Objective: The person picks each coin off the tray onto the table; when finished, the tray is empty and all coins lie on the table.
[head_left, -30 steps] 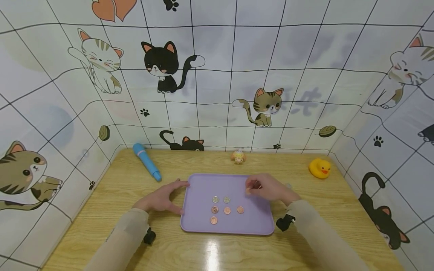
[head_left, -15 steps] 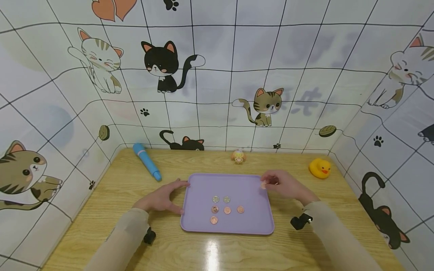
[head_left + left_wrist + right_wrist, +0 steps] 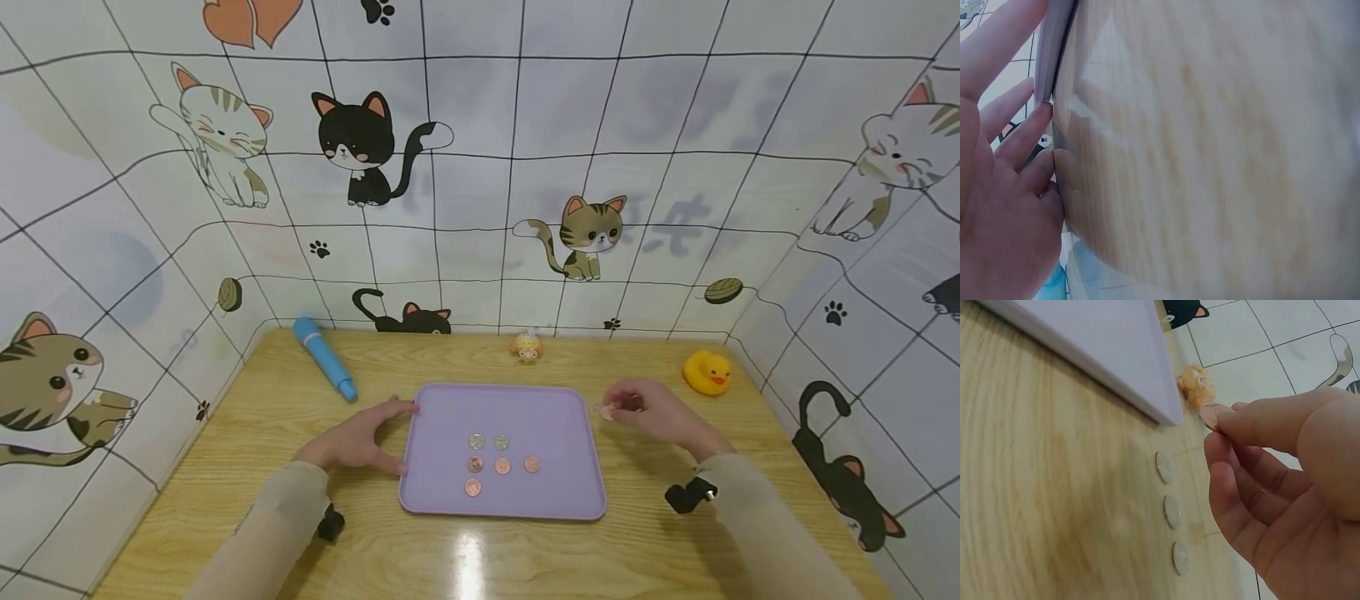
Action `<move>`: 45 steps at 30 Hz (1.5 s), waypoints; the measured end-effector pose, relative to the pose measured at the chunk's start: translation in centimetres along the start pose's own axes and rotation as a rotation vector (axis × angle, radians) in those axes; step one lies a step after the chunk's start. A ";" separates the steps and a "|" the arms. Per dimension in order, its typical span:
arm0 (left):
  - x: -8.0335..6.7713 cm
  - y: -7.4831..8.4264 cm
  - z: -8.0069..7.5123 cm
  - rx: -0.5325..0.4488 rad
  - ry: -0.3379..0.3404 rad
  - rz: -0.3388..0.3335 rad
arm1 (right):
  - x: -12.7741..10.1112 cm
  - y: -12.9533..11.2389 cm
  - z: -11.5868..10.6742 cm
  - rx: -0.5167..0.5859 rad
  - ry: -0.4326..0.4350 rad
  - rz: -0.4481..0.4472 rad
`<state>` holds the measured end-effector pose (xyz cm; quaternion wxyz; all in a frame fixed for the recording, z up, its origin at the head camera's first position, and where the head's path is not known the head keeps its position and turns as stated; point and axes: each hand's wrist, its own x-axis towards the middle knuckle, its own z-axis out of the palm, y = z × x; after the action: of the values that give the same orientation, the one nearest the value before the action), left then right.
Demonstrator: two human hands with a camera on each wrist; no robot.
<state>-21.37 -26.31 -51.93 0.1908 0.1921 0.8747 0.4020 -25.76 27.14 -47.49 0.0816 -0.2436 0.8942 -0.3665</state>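
Copper coin (image 3: 1213,415) pinched in right hand (image 3: 654,414), beside purple tray (image 3: 577,492).

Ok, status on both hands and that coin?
Left hand flat against tray edge. Right hand pinches copper coin above table, off the tray. Three silver coins lie in a row below it.
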 end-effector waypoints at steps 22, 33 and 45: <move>-0.1 0.1 -0.1 0.007 0.001 0.006 | 0.1 1.7 2.9 -0.187 0.040 0.044; -0.1 0.0 0.0 0.008 0.003 0.009 | -0.2 1.2 3.1 -0.201 0.048 0.088; -0.1 0.1 0.1 0.002 0.001 -0.005 | -0.2 1.5 3.0 -0.214 0.034 0.077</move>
<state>-21.23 -26.25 -51.86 0.1910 0.1900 0.8756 0.4010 -25.19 26.31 -50.74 0.0541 -0.2101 0.9382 -0.2697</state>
